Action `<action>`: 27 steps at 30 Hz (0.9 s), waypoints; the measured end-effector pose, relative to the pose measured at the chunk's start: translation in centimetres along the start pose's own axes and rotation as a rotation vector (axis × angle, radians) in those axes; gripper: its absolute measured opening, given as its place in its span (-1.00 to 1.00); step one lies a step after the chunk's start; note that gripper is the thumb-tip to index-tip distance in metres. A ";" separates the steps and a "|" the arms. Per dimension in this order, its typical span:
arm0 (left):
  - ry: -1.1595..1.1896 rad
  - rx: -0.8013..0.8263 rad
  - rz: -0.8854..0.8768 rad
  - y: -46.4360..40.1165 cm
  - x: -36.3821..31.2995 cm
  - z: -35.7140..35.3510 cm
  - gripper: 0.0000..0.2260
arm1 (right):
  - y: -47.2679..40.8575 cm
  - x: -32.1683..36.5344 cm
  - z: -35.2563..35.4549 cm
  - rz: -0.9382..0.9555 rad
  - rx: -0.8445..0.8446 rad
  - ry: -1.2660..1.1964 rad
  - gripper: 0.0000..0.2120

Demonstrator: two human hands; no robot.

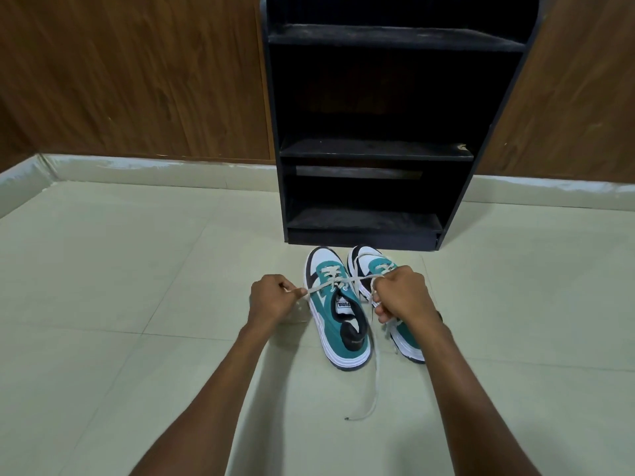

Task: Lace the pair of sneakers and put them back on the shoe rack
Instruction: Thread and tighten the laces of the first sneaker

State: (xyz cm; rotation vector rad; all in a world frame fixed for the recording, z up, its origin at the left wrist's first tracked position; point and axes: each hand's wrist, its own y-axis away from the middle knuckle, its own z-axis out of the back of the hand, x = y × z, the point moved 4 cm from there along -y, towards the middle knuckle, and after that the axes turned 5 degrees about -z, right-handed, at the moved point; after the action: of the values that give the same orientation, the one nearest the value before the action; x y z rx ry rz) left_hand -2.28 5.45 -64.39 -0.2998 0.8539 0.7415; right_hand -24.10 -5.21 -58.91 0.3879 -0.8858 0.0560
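Two teal, white and black sneakers stand side by side on the floor, toes toward the rack. The left sneaker (338, 316) has a white lace (347, 282) crossed over its upper eyelets. My left hand (269, 298) pinches one lace end and pulls it out to the left. My right hand (402, 293) grips the other end, pulled to the right; its loose tail (374, 383) trails down onto the floor. The right sneaker (385, 269) is largely hidden behind my right hand. The black shoe rack (371, 149) stands just beyond the shoes.
The rack has several dark shelves with nothing visible on them; the lowest shelf (364, 219) is nearest the shoes. Pale floor tiles (137, 269) spread all around. A wood-panelled wall (137, 80) with a light skirting runs behind.
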 end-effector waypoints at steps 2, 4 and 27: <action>-0.250 -0.057 -0.061 0.5 -0.1 0.0 -0.85 | 0.4 0.2 -0.4 0.065 -0.010 0.133 -0.82; -0.221 -0.011 -0.161 0.8 -1.0 -0.7 -0.73 | 0.8 0.7 -1.0 0.158 0.009 0.277 -0.78; 0.476 0.501 -0.088 1.1 -3.5 0.0 -0.78 | -0.6 -1.4 -2.7 0.034 0.168 -0.574 -0.78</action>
State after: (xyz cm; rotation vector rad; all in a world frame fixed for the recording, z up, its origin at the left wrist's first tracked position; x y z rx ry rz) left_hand -4.60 4.62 -61.62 -0.0599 1.4328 0.3531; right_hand -22.84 -4.63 -61.71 0.5588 -1.4605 0.0516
